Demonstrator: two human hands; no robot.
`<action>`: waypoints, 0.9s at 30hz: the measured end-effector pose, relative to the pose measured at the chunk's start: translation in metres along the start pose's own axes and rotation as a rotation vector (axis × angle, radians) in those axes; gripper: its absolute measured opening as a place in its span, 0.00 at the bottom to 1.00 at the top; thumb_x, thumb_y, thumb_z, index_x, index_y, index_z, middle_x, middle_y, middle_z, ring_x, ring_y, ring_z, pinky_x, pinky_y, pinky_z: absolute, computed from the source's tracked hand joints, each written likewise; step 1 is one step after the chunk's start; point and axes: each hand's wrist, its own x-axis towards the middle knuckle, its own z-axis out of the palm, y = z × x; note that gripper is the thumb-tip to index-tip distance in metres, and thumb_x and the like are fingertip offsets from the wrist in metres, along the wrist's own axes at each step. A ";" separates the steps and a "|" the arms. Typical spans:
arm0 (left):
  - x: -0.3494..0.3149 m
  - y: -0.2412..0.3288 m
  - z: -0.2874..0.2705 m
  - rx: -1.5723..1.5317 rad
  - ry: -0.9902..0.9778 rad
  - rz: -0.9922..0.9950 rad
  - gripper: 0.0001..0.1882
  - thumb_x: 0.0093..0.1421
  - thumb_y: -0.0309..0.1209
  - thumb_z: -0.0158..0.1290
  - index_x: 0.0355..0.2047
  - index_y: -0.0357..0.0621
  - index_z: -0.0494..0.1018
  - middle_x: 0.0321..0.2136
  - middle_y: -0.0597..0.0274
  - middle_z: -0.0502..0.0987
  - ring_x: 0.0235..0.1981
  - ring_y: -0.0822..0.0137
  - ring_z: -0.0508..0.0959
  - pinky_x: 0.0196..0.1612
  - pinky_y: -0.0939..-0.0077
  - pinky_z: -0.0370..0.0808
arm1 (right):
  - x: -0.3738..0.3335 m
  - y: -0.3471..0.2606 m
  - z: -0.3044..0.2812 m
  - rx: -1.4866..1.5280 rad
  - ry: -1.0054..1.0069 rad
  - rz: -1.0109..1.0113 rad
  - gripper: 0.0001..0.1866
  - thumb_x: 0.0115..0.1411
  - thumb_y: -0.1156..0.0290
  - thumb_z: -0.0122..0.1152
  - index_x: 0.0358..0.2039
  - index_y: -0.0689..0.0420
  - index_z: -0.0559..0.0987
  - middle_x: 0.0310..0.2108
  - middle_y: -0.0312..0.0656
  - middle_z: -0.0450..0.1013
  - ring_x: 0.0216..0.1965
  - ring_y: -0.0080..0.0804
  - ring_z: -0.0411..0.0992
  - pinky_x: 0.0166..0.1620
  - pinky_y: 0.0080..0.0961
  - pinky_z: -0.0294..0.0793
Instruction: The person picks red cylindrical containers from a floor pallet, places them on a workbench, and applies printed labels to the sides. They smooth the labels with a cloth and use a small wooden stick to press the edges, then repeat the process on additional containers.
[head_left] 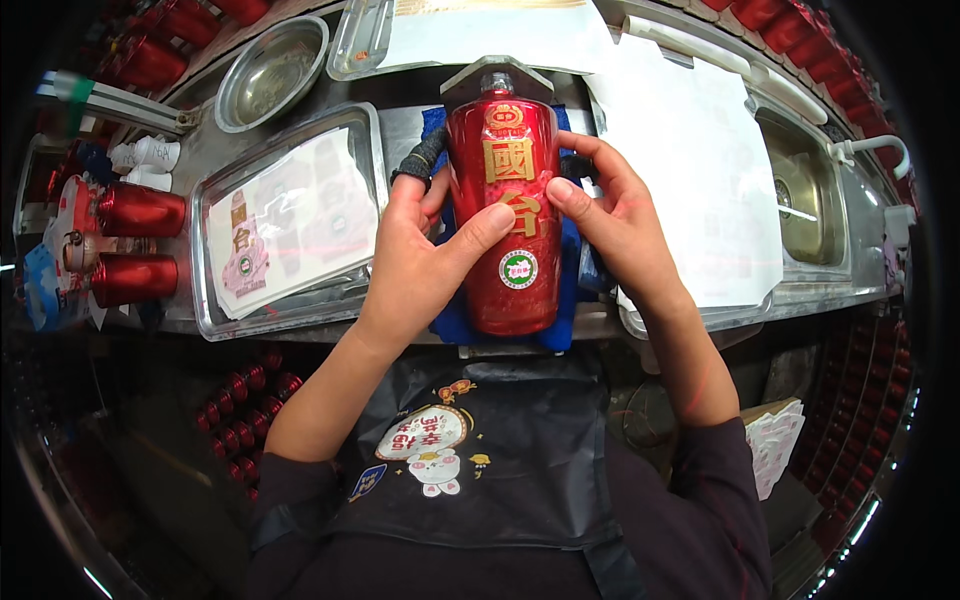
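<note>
A glossy red bottle (pixel 512 290) with gold characters and a round green-and-white emblem lies in front of me, its narrow neck pointing away. It rests over a blue cloth (pixel 447 325) on the bench. My left hand (pixel 428 235) grips the bottle's left side, thumb across its front and black covers on some fingers. On the other side my right hand (pixel 612 215) holds it, thumb pressed on the front near the gold lettering. The fingertips behind the bottle are hidden.
To the left, a metal tray (pixel 207 300) holds printed decal sheets (pixel 290 220). Behind it stands a steel bowl (pixel 270 75). Large white sheets (pixel 690 180) cover the right side, beside a sink (pixel 805 215). Red cups (pixel 140 210) sit at far left.
</note>
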 end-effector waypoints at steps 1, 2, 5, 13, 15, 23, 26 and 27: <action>0.000 0.001 0.001 -0.017 0.004 -0.010 0.28 0.59 0.33 0.67 0.49 0.33 0.63 0.51 0.47 0.75 0.53 0.67 0.75 0.55 0.71 0.73 | -0.001 -0.001 0.000 -0.001 0.002 0.019 0.32 0.63 0.67 0.67 0.63 0.64 0.66 0.54 0.47 0.71 0.37 0.19 0.77 0.39 0.15 0.77; -0.003 -0.001 -0.001 0.029 0.009 -0.010 0.27 0.58 0.33 0.67 0.47 0.34 0.63 0.50 0.48 0.75 0.53 0.68 0.75 0.56 0.72 0.73 | -0.001 -0.003 -0.001 -0.001 0.002 0.036 0.32 0.63 0.67 0.67 0.64 0.64 0.65 0.54 0.47 0.71 0.37 0.19 0.77 0.39 0.15 0.77; -0.011 -0.010 -0.008 0.115 0.023 -0.005 0.27 0.57 0.36 0.69 0.42 0.37 0.62 0.47 0.51 0.75 0.52 0.69 0.74 0.56 0.72 0.72 | -0.015 -0.005 -0.001 -0.010 -0.043 0.050 0.35 0.63 0.68 0.67 0.66 0.63 0.63 0.56 0.48 0.69 0.37 0.20 0.77 0.39 0.15 0.77; -0.009 -0.011 -0.014 0.158 -0.024 -0.023 0.27 0.56 0.37 0.70 0.40 0.40 0.61 0.47 0.53 0.74 0.51 0.71 0.73 0.54 0.73 0.71 | -0.016 0.000 0.002 0.029 -0.047 0.006 0.38 0.62 0.68 0.67 0.68 0.63 0.60 0.60 0.49 0.67 0.37 0.20 0.77 0.39 0.15 0.77; -0.010 -0.010 -0.014 0.140 -0.028 -0.024 0.28 0.56 0.37 0.70 0.43 0.38 0.62 0.49 0.51 0.73 0.52 0.70 0.73 0.55 0.71 0.71 | -0.016 0.001 0.003 0.039 -0.048 0.008 0.39 0.61 0.68 0.68 0.68 0.62 0.60 0.60 0.49 0.66 0.37 0.19 0.77 0.38 0.15 0.77; -0.012 -0.008 -0.013 0.113 -0.081 0.010 0.37 0.55 0.35 0.70 0.56 0.32 0.60 0.60 0.43 0.69 0.61 0.60 0.70 0.63 0.64 0.67 | -0.017 -0.002 -0.003 -0.046 -0.111 0.049 0.41 0.60 0.67 0.68 0.69 0.62 0.59 0.64 0.49 0.62 0.52 0.25 0.74 0.51 0.21 0.76; -0.012 -0.008 -0.014 0.134 -0.092 0.004 0.37 0.55 0.35 0.70 0.56 0.32 0.60 0.60 0.43 0.69 0.62 0.60 0.69 0.64 0.64 0.66 | -0.018 0.000 -0.007 -0.107 -0.104 0.011 0.41 0.59 0.69 0.69 0.69 0.61 0.60 0.62 0.47 0.65 0.32 0.14 0.74 0.33 0.13 0.74; -0.012 -0.010 -0.017 0.154 -0.100 0.002 0.37 0.56 0.35 0.70 0.56 0.32 0.60 0.60 0.43 0.69 0.62 0.60 0.69 0.64 0.64 0.66 | -0.017 0.000 -0.007 -0.057 -0.100 0.019 0.41 0.59 0.69 0.69 0.69 0.61 0.60 0.61 0.47 0.65 0.31 0.14 0.73 0.34 0.13 0.74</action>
